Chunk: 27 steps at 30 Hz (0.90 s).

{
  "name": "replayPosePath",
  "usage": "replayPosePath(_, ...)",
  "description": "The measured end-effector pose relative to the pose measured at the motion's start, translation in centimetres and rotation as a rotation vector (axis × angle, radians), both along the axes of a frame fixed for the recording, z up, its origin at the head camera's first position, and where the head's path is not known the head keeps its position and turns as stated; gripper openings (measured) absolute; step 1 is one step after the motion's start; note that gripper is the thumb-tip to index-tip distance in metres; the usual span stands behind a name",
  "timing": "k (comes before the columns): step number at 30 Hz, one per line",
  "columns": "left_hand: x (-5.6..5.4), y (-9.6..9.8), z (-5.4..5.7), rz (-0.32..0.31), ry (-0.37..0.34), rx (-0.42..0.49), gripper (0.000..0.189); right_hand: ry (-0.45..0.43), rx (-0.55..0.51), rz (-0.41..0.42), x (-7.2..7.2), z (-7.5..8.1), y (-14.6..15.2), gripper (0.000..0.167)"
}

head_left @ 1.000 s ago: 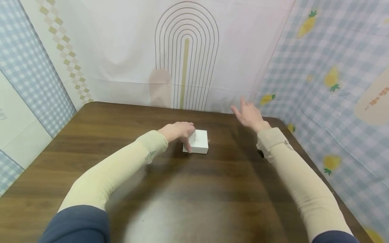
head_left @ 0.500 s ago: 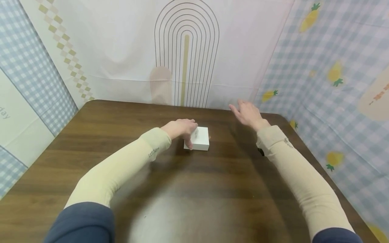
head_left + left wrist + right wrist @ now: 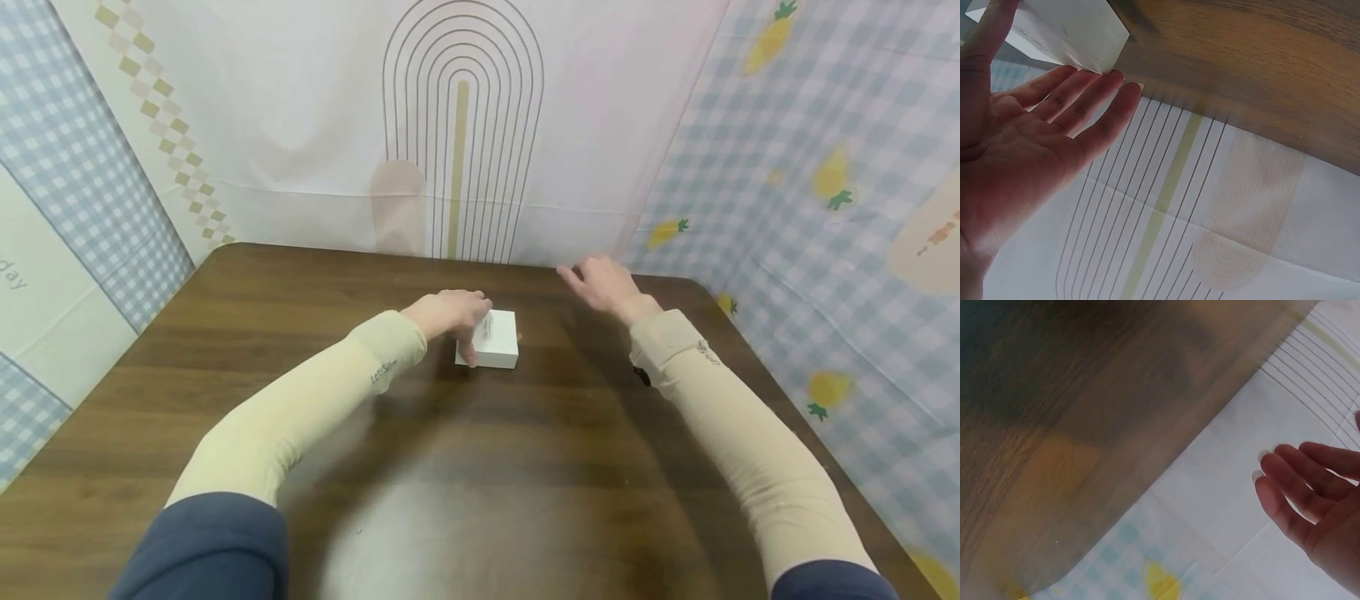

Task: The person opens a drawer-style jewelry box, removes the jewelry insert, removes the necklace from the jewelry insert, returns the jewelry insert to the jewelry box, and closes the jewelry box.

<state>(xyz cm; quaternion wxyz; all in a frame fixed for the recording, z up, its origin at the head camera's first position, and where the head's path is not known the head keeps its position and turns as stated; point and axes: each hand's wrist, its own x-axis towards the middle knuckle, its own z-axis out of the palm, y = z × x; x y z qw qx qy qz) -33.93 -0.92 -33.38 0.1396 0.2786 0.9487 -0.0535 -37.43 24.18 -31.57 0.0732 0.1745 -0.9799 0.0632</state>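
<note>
A small, flat white box [image 3: 501, 340] with faint print on its top lies near the middle of the brown table. My left hand [image 3: 452, 315] spans its left part, thumb against the front side and fingers over toward the back. In the left wrist view the fingertips [image 3: 1113, 78] meet one edge of the white box [image 3: 1079, 31], while the thumb passes in front of it. Off to the right, my right hand [image 3: 602, 285] hovers above the table's back edge. Its fingers [image 3: 1288, 497] are loosely bent, with nothing between them.
The brown table [image 3: 480, 458] ends at the back against a white cloth [image 3: 300, 125] with line arches. Blue checked cloth [image 3: 787, 167] with pineapples hangs at the right, and another checked cloth [image 3: 67, 117] at the left. Long cream sleeves cover both forearms.
My right hand has lowered slightly and its fingers have bent in. The left hand keeps its place at the box. The head view has shifted a little.
</note>
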Motion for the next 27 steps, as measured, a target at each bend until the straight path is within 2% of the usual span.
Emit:
replayPosePath(1,0.6,0.0,0.6,0.016,-0.020,-0.002,0.084,-0.009,0.000,0.011,0.1,0.0,-0.1,0.047)
replayPosePath(7,1.3,0.0,1.0,0.019,-0.015,0.005,0.084,-0.032,-0.004,0.101,0.5,0.0,-0.7,0.031)
replayPosePath(13,1.3,0.1,1.0,0.015,-0.006,-0.012,0.088,-0.075,-0.001,0.142,0.8,0.0,-1.4,0.025)
replayPosePath(27,1.1,0.1,1.0,0.007,0.008,-0.020,0.090,-0.268,-0.065,0.184,1.3,-0.4,-2.8,0.022)
